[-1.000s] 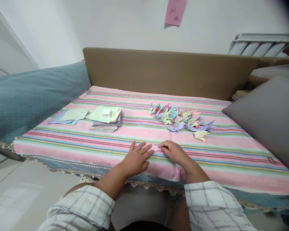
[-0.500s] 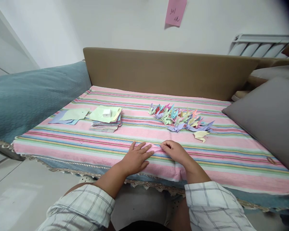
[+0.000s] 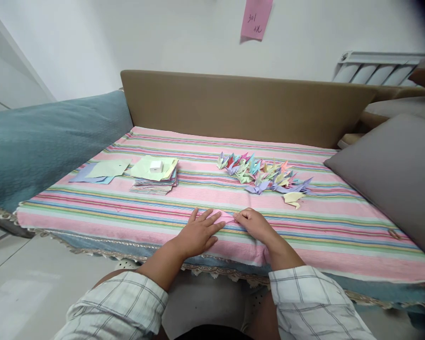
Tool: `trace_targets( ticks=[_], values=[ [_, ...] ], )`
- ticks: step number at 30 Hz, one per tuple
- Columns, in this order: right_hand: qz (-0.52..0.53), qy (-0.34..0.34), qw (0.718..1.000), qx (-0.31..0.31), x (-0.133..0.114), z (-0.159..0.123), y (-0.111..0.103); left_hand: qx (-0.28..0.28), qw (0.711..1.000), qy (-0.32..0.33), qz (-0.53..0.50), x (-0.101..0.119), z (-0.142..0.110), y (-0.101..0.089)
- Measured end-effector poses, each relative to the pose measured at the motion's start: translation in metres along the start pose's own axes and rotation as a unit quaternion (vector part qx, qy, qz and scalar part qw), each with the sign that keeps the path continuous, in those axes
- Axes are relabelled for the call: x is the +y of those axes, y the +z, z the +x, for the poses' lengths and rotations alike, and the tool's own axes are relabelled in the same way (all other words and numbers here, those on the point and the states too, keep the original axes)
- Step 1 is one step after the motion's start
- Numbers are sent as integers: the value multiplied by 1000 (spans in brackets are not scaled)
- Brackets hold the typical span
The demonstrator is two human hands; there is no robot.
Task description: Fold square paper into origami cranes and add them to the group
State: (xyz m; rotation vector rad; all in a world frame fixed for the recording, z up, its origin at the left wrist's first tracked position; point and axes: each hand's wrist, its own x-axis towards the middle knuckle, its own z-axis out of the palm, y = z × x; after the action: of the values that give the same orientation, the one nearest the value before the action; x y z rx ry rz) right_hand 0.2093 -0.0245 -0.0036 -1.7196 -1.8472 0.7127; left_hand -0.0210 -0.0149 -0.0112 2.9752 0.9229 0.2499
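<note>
A piece of folded pink paper (image 3: 225,216) lies flat on the striped cloth (image 3: 92,215) near the sofa's front edge. My left hand (image 3: 199,231) rests on its left part with fingers spread, covering some of it. At the paper's pointed right end, my right hand (image 3: 253,223) pinches the tip between thumb and fingers. Beyond my right hand sits a cluster of folded paper cranes (image 3: 258,172) in several colours. A pale yellow crane (image 3: 293,198) lies at the near side of that cluster.
To the left stands a stack of coloured paper (image 3: 154,184) with a small white block (image 3: 156,166) on top. Loose sheets (image 3: 106,169) lie beside it. A grey cushion (image 3: 389,174) leans at the right, and a brown backrest (image 3: 241,108) runs behind.
My right hand slid slightly right along the paper's tip, then came back a little left. My left hand stays spread on the paper. The whole view has shifted slightly.
</note>
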Motion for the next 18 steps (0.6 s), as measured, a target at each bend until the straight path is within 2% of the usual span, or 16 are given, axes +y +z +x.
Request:
trace_targets(
  ticks=[9,15,18],
  values=[
    [-7,-10,1000,4,3,0,1,-27,999,-8,-26,-1,2,-2],
    [34,26,999,5,0,0,0,-27,999,-9,-33,0,2,-2],
    [18,27,999,12,-3,1,2,-29,999,-13,-36,0,2,-3]
  ],
)
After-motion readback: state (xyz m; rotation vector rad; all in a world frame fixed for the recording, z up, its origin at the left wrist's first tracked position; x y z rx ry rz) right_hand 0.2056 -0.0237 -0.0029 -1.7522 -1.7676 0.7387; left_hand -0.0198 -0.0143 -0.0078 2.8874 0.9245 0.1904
